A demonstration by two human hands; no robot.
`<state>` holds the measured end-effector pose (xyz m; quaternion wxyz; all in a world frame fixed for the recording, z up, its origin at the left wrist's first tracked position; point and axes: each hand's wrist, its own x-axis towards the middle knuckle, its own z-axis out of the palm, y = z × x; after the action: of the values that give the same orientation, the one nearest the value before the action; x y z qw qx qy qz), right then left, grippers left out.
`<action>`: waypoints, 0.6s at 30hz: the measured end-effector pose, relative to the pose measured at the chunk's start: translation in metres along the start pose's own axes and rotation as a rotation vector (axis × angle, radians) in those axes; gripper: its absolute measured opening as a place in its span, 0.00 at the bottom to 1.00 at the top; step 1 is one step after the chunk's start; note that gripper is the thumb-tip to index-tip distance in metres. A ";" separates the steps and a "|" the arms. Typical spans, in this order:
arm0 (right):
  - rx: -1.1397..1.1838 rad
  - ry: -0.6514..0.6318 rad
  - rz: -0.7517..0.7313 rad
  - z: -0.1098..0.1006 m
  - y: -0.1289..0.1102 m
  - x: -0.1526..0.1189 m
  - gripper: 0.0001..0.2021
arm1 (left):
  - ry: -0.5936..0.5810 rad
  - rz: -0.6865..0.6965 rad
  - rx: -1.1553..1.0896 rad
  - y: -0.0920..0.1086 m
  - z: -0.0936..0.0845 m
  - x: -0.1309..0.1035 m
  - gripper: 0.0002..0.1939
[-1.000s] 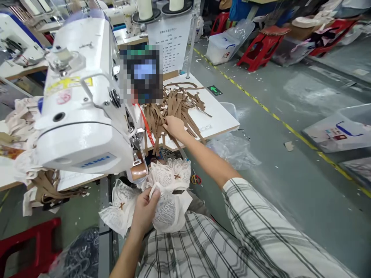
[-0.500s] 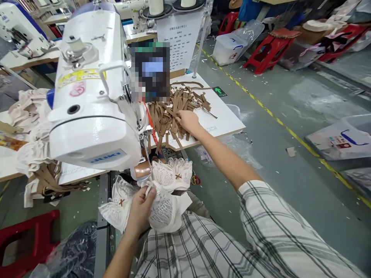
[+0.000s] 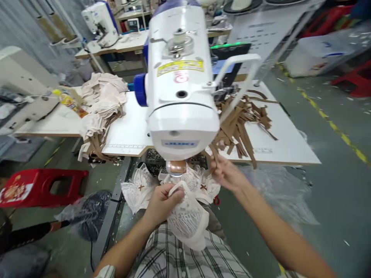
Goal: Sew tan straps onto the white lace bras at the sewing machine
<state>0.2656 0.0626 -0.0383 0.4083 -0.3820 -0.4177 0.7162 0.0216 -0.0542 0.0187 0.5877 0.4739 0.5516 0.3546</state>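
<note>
My left hand (image 3: 162, 201) grips a white lace garment (image 3: 185, 220) in my lap, just below the head of a white sewing machine (image 3: 181, 83). My right hand (image 3: 227, 173) is beside it on the right, pinching a brown strap (image 3: 213, 152) whose end reaches up to the table edge. A pile of the same brown straps (image 3: 242, 121) lies on the white table (image 3: 285, 144) to the right of the machine. More white lace pieces (image 3: 136, 189) with small brown bows hang below the machine.
A heap of beige garments (image 3: 100, 102) sits on the table left of the machine. A red stool (image 3: 39, 187) and a dark plastic bag (image 3: 87, 214) are on the floor at left. Clear plastic (image 3: 278, 193) hangs under the table at right. Another sewing machine (image 3: 100, 23) stands behind.
My right hand left the strap pile on the table and came back toward my lap with one brown strap. My view swung left and down; the left hand kept its hold on the lace.
</note>
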 end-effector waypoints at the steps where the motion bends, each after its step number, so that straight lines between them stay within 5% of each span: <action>1: 0.088 -0.101 0.059 0.015 0.015 -0.015 0.24 | -0.004 0.019 -0.011 0.004 -0.002 -0.003 0.18; 5: 0.220 -0.250 0.052 0.060 0.050 -0.053 0.19 | -0.184 -0.046 0.027 0.010 -0.006 -0.005 0.18; 9: 0.287 -0.238 0.040 0.071 0.053 -0.055 0.21 | -0.395 -0.158 -0.098 -0.007 -0.008 0.003 0.24; 12: 0.385 -0.197 0.179 0.070 0.060 -0.052 0.28 | -0.286 -0.185 -0.190 -0.019 -0.005 0.007 0.24; 15: 0.474 -0.299 0.402 0.074 0.071 -0.053 0.36 | -0.144 -0.136 -0.079 -0.020 0.000 0.007 0.22; 18: 0.411 -0.259 0.476 0.080 0.073 -0.052 0.31 | -0.085 -0.047 0.111 -0.012 0.004 0.007 0.21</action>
<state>0.1945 -0.0309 -0.0655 0.2417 -0.2845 -0.2123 0.9031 0.0254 -0.0521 0.0047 0.5916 0.5072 0.5560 0.2892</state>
